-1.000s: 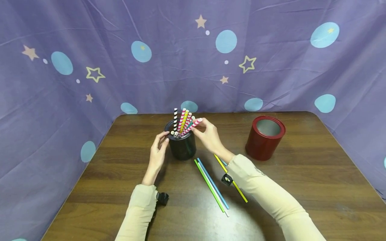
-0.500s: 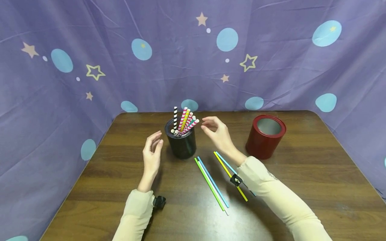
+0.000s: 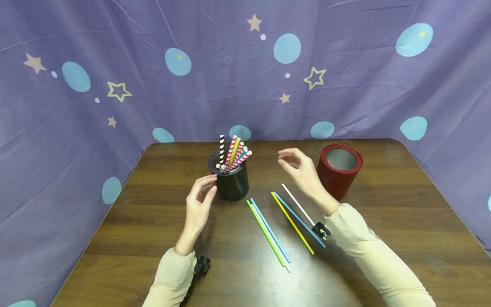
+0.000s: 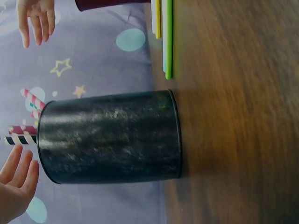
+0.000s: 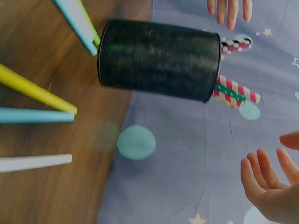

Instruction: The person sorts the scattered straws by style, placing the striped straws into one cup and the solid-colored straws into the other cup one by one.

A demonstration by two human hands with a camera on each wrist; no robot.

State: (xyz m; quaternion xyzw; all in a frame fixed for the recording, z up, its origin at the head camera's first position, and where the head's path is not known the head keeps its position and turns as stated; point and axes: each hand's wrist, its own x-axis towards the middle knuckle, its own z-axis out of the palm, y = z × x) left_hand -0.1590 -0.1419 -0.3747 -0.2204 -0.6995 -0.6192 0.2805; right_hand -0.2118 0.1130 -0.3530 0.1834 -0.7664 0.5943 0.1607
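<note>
A black can (image 3: 232,185) holds several patterned paper straws (image 3: 235,154), striped pink, yellow and black-and-white. My left hand (image 3: 198,205) is at the can's left side, fingers loosely bent and thumb apart, with nothing in it. In the left wrist view its fingertips (image 4: 29,163) show beside the can's mouth. My right hand (image 3: 303,170) hovers to the right, between the black can and a red can (image 3: 337,175), its fingers relaxed and holding nothing. The right wrist view also shows that hand (image 5: 271,186) apart from the straws.
On the wooden table (image 3: 402,221) lie plain straws: a green one (image 3: 266,234) alongside a white and a blue one, then a yellow one (image 3: 293,224), a blue one (image 3: 303,221) and a white one (image 3: 297,204). A purple patterned curtain (image 3: 215,85) hangs behind the table.
My right hand has let go of a pink-striped straw in the black can and moved right. My left hand came off the can's rim, drew back, then came near its side again.
</note>
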